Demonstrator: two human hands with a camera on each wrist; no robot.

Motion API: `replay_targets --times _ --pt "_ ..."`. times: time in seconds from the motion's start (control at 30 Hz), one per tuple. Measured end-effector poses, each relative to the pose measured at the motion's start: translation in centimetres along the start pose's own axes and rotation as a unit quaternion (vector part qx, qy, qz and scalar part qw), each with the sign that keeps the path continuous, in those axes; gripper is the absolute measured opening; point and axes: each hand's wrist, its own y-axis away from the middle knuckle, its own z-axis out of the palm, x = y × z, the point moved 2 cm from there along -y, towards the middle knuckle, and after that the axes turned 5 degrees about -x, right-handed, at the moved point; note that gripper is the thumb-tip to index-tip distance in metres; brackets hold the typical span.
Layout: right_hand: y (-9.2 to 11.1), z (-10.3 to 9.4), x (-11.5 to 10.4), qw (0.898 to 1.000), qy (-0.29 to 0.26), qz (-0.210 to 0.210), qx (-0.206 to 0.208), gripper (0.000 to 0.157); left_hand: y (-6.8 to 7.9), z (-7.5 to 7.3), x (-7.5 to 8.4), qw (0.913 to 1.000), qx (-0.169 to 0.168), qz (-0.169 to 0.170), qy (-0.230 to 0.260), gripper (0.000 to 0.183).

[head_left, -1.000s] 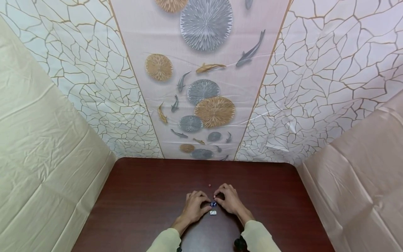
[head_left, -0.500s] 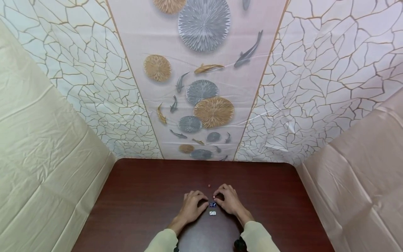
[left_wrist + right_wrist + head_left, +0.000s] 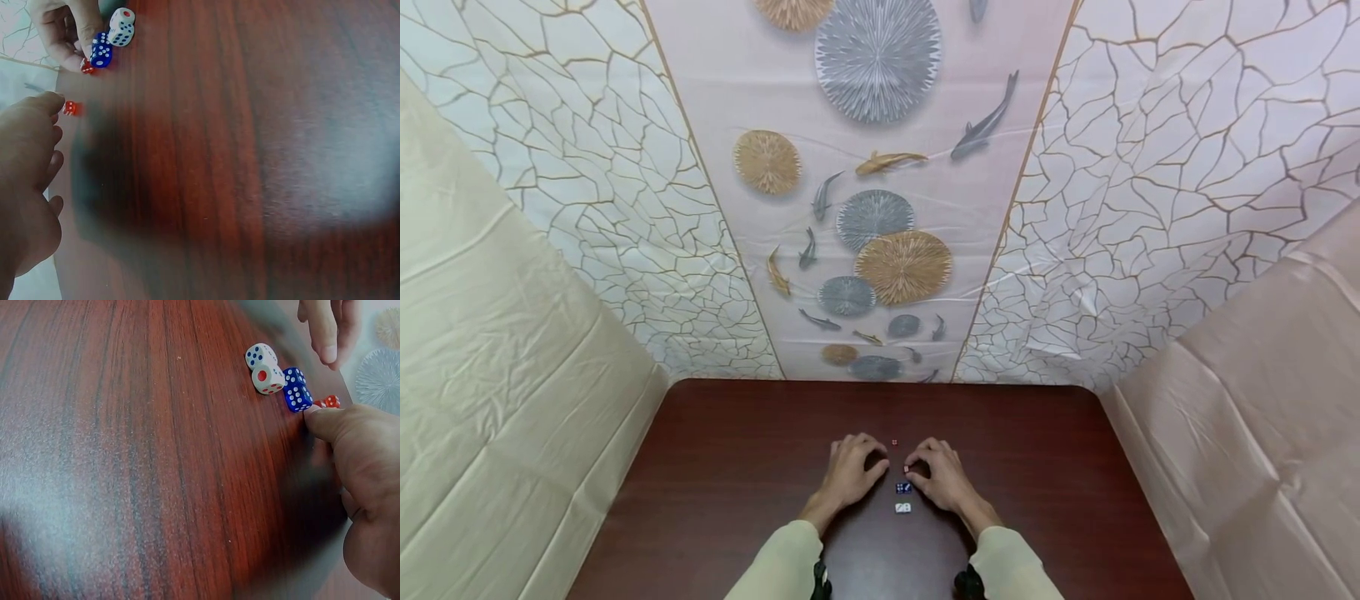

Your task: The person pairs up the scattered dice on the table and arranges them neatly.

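Note:
My right hand (image 3: 946,479) pinches a red die (image 3: 906,468) between thumb and index finger, low over the table. Right beside its fingertips is a pair of blue dice (image 3: 903,488) (image 3: 297,390), one against the other. Nearer to me sits a pair of white dice (image 3: 902,507) (image 3: 122,27), also side by side. A second red die (image 3: 894,442) (image 3: 70,108) lies farther back by itself. My left hand (image 3: 850,468) is just left of that die, its fingers loosely bent and holding nothing. In the left wrist view its index fingertip appears right at the die.
The dark reddish-brown table (image 3: 737,467) has a glossy wood grain. A patterned cloth (image 3: 880,167) hangs behind its far edge. Pale fabric walls (image 3: 535,375) slope along the left and right sides.
My left hand has moved off the blue dice, away to the left and forward towards the lone red die. My right hand keeps its pinch on the other red die, nearly still.

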Motion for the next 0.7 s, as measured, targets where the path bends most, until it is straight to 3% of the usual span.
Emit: replay_targets --times 0.7 --pt "0.1 -0.1 -0.2 1.000 0.000 0.002 -0.008 0.009 -3.6 0.6 -0.4 0.9983 -0.045 -0.030 -0.020 0.021"
